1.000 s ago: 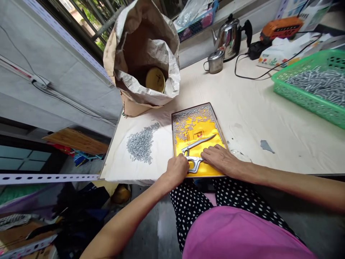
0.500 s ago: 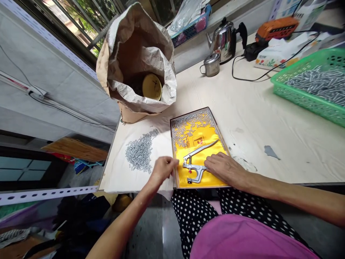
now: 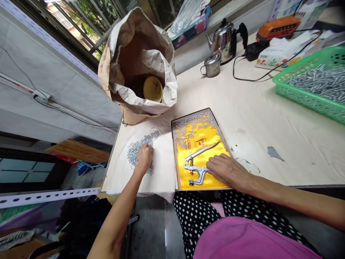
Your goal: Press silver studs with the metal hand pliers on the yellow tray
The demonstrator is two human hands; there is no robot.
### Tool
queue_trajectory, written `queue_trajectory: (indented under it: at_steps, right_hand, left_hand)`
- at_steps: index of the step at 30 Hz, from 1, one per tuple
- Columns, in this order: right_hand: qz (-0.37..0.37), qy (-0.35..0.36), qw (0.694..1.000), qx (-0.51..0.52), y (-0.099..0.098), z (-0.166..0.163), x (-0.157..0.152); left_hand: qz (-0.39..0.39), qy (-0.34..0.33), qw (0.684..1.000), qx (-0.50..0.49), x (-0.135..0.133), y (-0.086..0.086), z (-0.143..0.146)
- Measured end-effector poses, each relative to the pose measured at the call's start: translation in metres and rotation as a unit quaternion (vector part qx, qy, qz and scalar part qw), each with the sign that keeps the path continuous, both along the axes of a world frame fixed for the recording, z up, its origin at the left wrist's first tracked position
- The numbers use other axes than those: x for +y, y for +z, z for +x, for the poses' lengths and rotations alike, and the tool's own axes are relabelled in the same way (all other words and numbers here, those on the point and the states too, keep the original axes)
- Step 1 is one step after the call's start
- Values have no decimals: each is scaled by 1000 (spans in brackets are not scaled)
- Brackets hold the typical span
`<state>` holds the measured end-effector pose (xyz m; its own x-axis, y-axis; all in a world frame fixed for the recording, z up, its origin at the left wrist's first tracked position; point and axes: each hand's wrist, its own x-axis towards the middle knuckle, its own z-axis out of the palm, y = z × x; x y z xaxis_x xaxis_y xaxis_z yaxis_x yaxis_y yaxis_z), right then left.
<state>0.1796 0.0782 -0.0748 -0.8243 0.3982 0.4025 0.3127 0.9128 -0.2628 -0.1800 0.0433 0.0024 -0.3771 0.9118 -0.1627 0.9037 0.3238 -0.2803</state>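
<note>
My left hand (image 3: 145,157) is over a pile of small grey metal pins (image 3: 134,151) on a white cloth (image 3: 118,180). Its fingers are curled closed among the pins; whatever is between them is too small to make out. My right hand (image 3: 223,167) rests on the yellow lining of a shallow tray (image 3: 176,176), fingers closed round the lower handle of silver hand pliers (image 3: 198,168). The pliers lie with their handles spread, a spring between them. Many longer silver pins (image 3: 185,129) are scattered across the tray's far half.
Behind the pile stands a large paper sack (image 3: 129,104) with a yellow round container (image 3: 152,89) inside. At the right is a green basket (image 3: 302,99) of metal pins. A steel kettle (image 3: 224,39), a metal cup (image 3: 212,66) and a black cord stand toward the back.
My left hand has moved left from the tray's edge onto the pile of pins. My right hand stays at the pliers, which lie in the same place.
</note>
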Motion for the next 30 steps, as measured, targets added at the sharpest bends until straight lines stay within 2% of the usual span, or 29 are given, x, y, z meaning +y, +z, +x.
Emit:
queue_trajectory:
  at_steps: [4,9,12,14,16,18,21,23,25,30]
  right_hand:
    - [8,-6,1000,-3,1,-1,0]
    - [2,-13,1000,-14,2,0,-2]
    - [-29,3,1000,-10,14,4,0]
    - [-61,10,998,27,32,0,3]
    - [-108,7,991,82,54,-14,8]
    - [-192,15,976,106,75,-41,12]
    - [-361,18,925,119,93,-98,14]
    - [-463,2,879,112,92,-136,11]
    - [-511,-14,855,85,85,-164,8]
    - [-519,-88,845,93,65,-188,3]
  left_hand:
    - [-25,-40,999,8,2,1,5]
    - [26,15,998,-48,-1,-1,1]
    - [55,34,996,-58,-4,-2,-5]
    - [114,60,985,-110,-8,-2,-6]
    - [194,106,951,-217,-15,-2,-2]
    - [263,151,889,-343,-24,-2,10]
    - [331,164,803,-467,-38,-3,38]
    - [362,150,775,-495,-48,-4,54]
    - [381,149,760,-505,-55,-4,64]
    - [378,187,720,-552,-69,-6,59]
